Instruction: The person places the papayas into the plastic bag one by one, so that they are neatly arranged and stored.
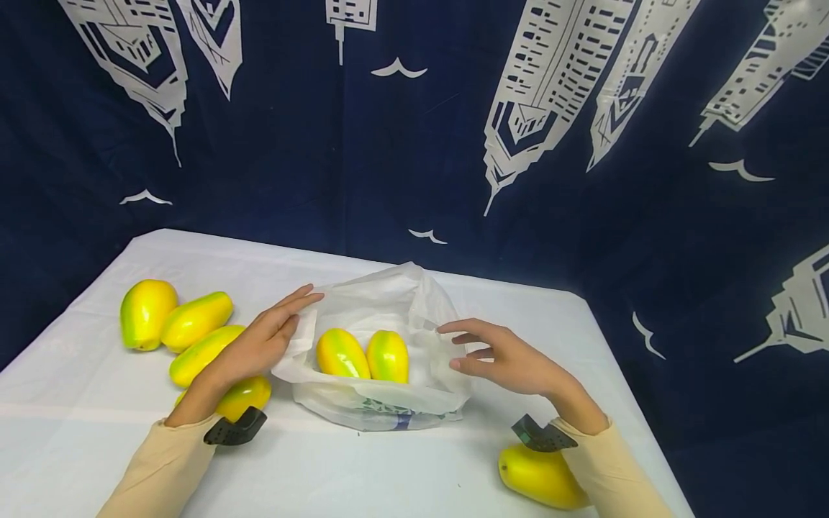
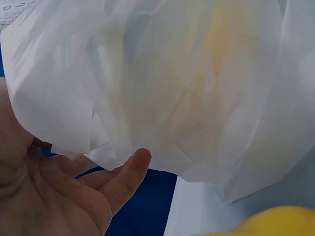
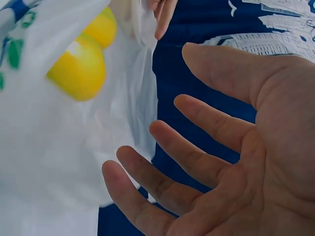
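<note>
A white plastic bag [image 1: 388, 403] lies on the table with its mouth spread, and two glossy yellow-green oblong fruits [image 1: 342, 354], papaya- or mango-like, sit inside it. My left hand [image 1: 262, 345] rests at the bag's left rim with its fingers extended; in the left wrist view part of the bag hides some of those fingers [image 2: 125, 179]. On the other side, my right hand [image 1: 501, 356] is beside the right rim, fingers apart and slightly bent, holding nothing. Whether its fingertips touch the plastic is unclear. The fruits' bright skins also show through the opening in the right wrist view.
Several more such fruits [image 1: 147, 314] lie to the left, some partly behind my left forearm. Another fruit [image 1: 540, 475] lies at the front right, by my right sleeve. The white-covered table [image 1: 401, 475] ends at a dark blue printed curtain [image 1: 414, 158].
</note>
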`<action>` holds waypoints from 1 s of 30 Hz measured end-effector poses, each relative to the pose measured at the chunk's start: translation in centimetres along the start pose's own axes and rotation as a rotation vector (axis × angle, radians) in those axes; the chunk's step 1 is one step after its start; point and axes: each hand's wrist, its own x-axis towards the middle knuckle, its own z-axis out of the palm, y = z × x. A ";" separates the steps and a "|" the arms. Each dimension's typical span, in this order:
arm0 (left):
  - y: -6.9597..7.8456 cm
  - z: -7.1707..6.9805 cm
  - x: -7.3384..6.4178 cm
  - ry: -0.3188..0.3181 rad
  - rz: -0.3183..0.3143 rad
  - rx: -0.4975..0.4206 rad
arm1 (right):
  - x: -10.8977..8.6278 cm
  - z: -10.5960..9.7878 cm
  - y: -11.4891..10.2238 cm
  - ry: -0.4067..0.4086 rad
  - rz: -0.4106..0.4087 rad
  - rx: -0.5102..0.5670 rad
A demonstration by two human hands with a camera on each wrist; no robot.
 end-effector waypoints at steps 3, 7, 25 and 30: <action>0.0 0.0 0.0 -0.001 -0.005 -0.003 | -1.4 -0.2 0.8 0.022 0.007 -0.024; 0.0 0.2 0.0 -0.003 0.004 -0.008 | -2.9 -0.4 1.7 0.037 0.030 -0.044; -0.1 0.2 0.2 -0.004 0.013 -0.008 | -11.2 -1.4 7.5 -0.166 -0.154 0.113; 0.0 0.2 0.2 -0.012 0.019 -0.030 | -12.7 -1.2 8.7 -0.209 -0.119 0.207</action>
